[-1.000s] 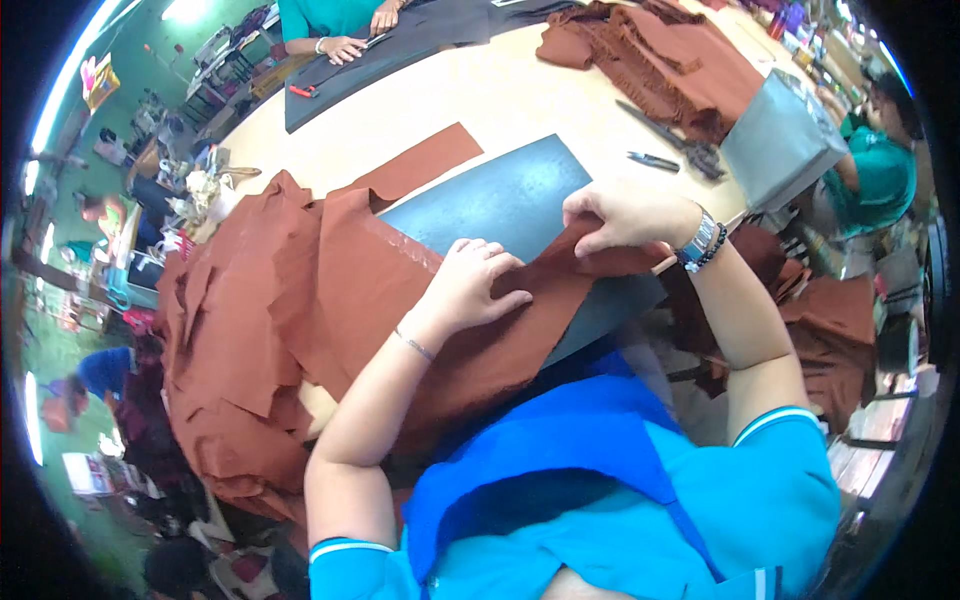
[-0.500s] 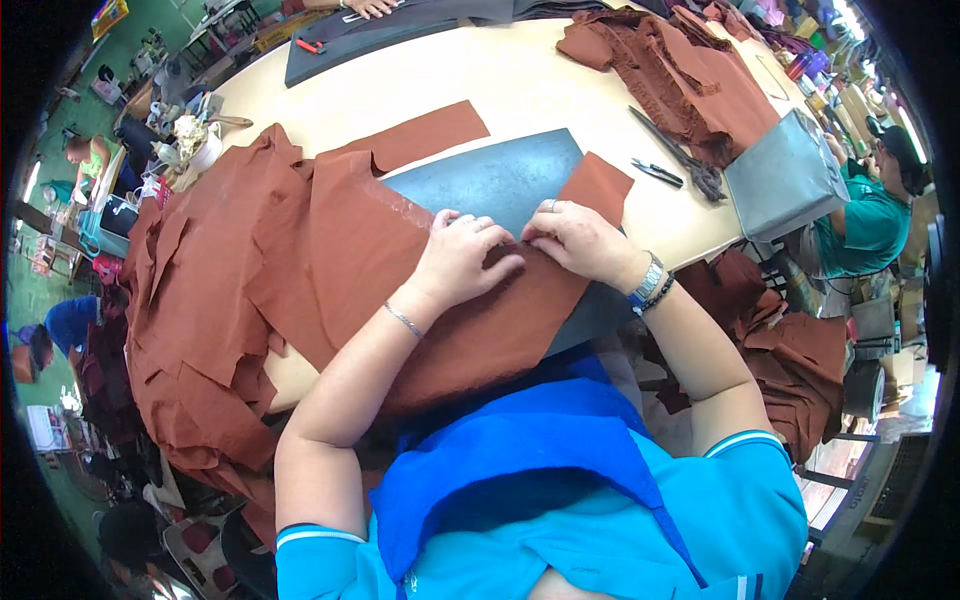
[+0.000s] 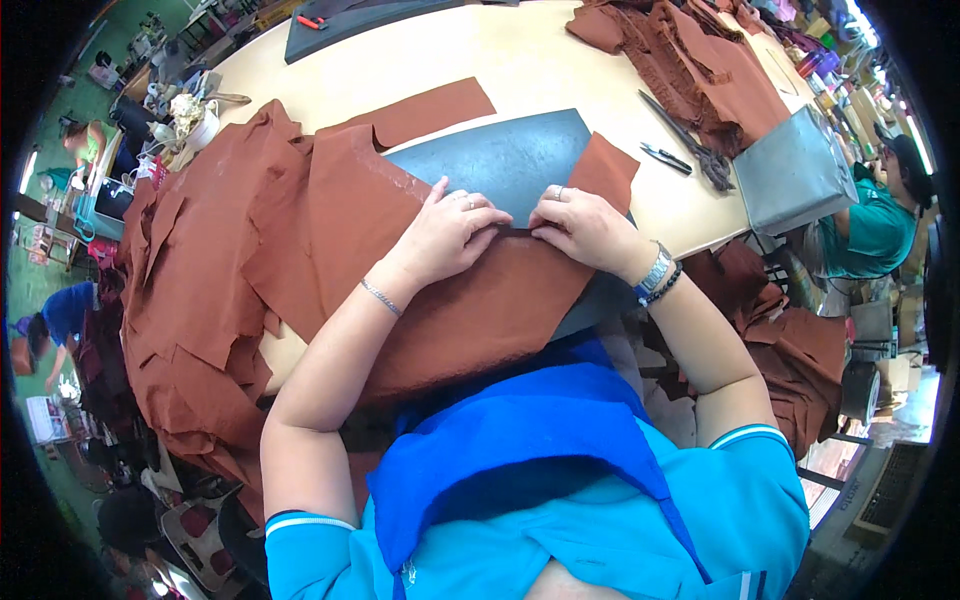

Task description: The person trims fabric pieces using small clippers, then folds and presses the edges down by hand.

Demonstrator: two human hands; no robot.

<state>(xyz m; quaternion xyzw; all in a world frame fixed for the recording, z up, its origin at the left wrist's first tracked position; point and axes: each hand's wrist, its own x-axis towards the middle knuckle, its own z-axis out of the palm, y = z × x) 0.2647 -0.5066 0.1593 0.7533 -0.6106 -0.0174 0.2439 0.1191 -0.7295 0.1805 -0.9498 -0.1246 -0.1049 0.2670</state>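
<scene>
A reddish-brown leather piece lies before me over a dark grey board, its near part hanging over the table edge. My left hand is closed on the far edge of this piece, fingertips pressed together. Just to its right, my right hand pinches the same edge, which looks folded over between the two hands. A narrow gap separates the fingertips. Beyond the right hand, a leather end sticks out past the board. Another leather strip rests beyond the board. My fingers hide part of the gripped edge.
A heap of leather pieces covers the table's left side. At the right are thread snips, a long dark tool, a grey box-like block and more leather. A co-worker sits at the far right.
My hands have drawn slightly apart along the edge, showing more of the fold between them. The whole view has shifted a little, and the other person's hand at the top has left it.
</scene>
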